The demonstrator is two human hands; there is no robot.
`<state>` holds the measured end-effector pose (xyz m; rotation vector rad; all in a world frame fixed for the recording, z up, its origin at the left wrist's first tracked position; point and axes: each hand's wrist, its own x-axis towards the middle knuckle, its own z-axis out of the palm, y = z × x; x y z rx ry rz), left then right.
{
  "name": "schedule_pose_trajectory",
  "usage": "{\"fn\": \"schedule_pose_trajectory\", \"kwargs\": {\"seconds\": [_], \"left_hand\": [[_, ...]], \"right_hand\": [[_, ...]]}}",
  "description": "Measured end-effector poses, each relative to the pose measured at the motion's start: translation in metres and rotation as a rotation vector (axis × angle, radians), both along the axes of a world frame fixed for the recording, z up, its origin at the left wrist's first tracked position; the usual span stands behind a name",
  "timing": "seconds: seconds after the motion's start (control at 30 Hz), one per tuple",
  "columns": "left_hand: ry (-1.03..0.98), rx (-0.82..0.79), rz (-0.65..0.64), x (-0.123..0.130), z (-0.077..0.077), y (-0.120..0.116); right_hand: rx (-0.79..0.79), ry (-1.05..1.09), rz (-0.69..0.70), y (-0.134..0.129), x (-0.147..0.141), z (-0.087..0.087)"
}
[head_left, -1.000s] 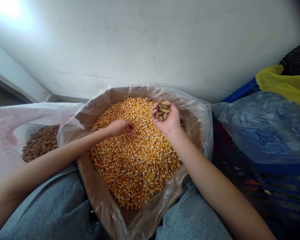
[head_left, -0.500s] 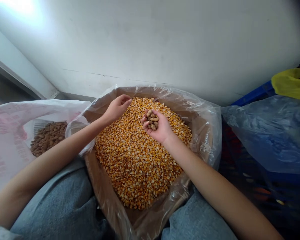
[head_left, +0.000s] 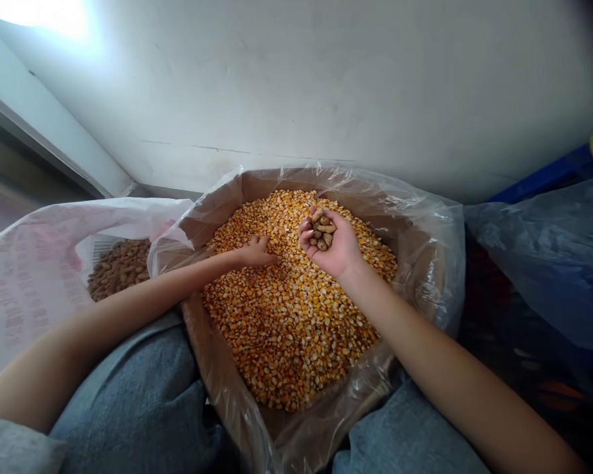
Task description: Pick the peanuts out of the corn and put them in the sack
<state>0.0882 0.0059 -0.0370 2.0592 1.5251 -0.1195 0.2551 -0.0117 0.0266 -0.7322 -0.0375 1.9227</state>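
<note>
A lined cardboard box full of loose corn kernels (head_left: 286, 342) stands between my knees. My left hand (head_left: 257, 253) lies on the corn left of centre, its fingers spread and the tips partly sunk among the kernels. Over the right side of the corn, my right hand (head_left: 343, 247) is turned palm up. It cups several unshelled peanuts (head_left: 323, 229), the fingers curled round them.
Clear plastic lining (head_left: 432, 263) folds over the box rim. To the left, a white and pink bag (head_left: 34, 283) holds a heap of brown nuts or pellets (head_left: 121, 266). A pale wall (head_left: 316, 85) rises behind; a bluish plastic sheet (head_left: 558, 263) lies to the right.
My left hand has come down from above the corn's far left side onto the kernels. My right hand still cups the peanuts. The view has shifted slightly left.
</note>
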Motion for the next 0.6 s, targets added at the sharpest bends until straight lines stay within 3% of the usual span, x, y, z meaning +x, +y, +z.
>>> {"fn": "schedule_pose_trajectory", "kwargs": {"seconds": [0.1,0.17,0.23,0.3,0.37,0.43,0.53,0.6], "left_hand": [[0.026,0.202,-0.159,0.007,0.022,-0.011],[0.035,0.341,-0.374,0.011,0.029,-0.017],[0.064,0.314,-0.567,0.015,0.028,-0.020],[0.096,0.258,-0.636,0.017,0.022,-0.020],[0.082,0.242,-0.590,0.016,0.020,-0.017],[-0.036,0.293,-0.455,0.013,0.027,-0.012],[-0.363,0.463,-0.187,0.011,0.049,-0.008],[-0.546,0.519,-0.107,0.014,0.065,-0.010]], "right_hand": [[0.026,-0.003,-0.005,0.001,0.002,-0.001],[0.038,-0.012,-0.008,0.001,0.002,-0.002],[0.039,-0.025,-0.012,0.001,0.003,-0.002],[0.036,-0.034,-0.012,0.002,0.003,-0.002],[0.032,-0.039,-0.004,0.002,0.003,-0.002],[0.023,-0.051,-0.001,0.002,0.003,-0.004],[-0.032,-0.104,-0.008,0.000,0.000,-0.009],[-0.087,-0.134,0.017,-0.001,-0.005,-0.014]]}}
